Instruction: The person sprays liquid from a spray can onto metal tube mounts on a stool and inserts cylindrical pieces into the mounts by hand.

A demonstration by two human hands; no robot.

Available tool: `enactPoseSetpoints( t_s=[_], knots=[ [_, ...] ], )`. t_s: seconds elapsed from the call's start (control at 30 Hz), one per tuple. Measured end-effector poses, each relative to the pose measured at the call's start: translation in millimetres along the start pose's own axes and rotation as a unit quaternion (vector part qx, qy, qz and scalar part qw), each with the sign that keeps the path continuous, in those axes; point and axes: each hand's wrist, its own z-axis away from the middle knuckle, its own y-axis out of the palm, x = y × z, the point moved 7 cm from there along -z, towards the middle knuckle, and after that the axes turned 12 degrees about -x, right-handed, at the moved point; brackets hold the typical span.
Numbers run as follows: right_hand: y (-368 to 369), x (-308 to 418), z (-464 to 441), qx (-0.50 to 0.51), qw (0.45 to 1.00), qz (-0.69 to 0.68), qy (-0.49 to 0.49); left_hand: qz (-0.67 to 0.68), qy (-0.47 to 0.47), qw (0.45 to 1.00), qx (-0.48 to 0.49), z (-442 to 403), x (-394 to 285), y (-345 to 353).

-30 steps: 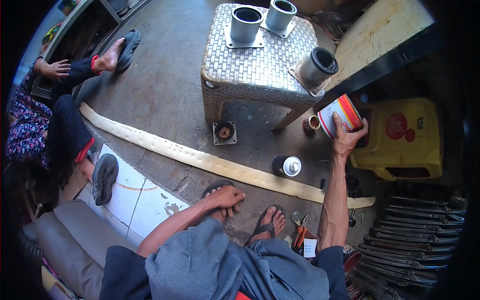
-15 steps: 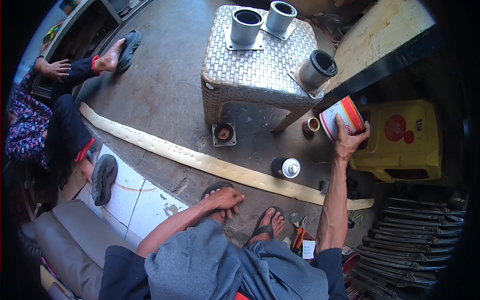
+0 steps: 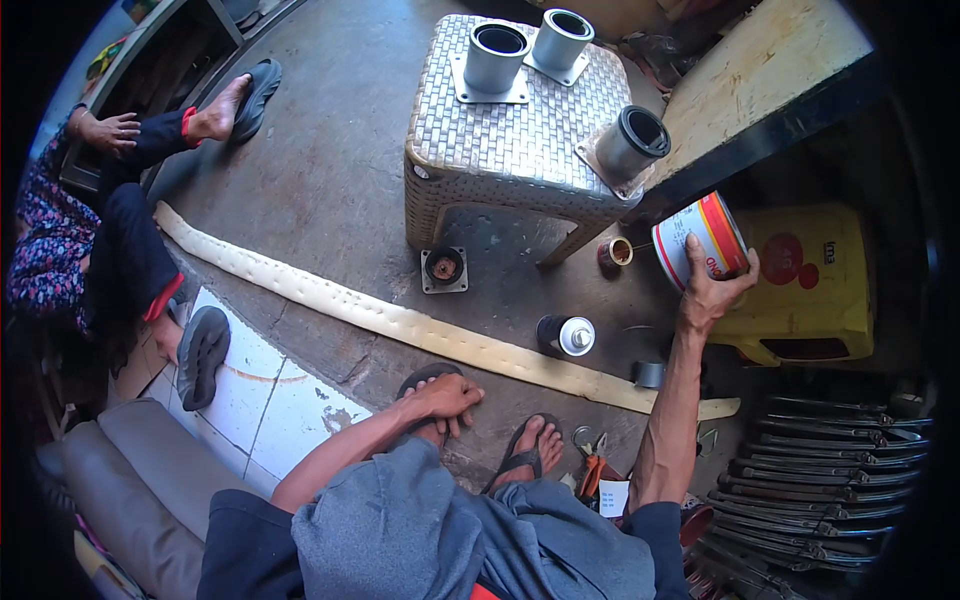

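My right hand is wrapped round a white, red and orange tin, held tilted to the left above the floor. Just left of the tin, a small open jar with brown contents stands on the floor, and a thin amber streak shows between the two. My left hand hangs loosely over my left sandalled foot, its fingers relaxed, slightly apart and holding nothing. A spray can stands between my hands, beside a long cream foam-like strip.
A woven-pattern stool carries several grey metal cylinders on square plates. A similar plate piece lies on the floor. Yellow casing and stacked metal bars are at right. Another person sits at left. Pliers lie near my right foot.
The tin and my right hand have shifted slightly right, and a thin streak now shows at the tin's left side. My left hand stays in place.
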Motion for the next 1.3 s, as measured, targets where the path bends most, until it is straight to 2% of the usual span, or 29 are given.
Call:
enactPoseSetpoints(
  t_s=[1.3],
  knots=[
    [-1, 6, 0, -0.002, 1.0, -0.024, 0.009, -0.007, 0.0, 1.0, -0.007, 5, -5, -4]
  ],
)
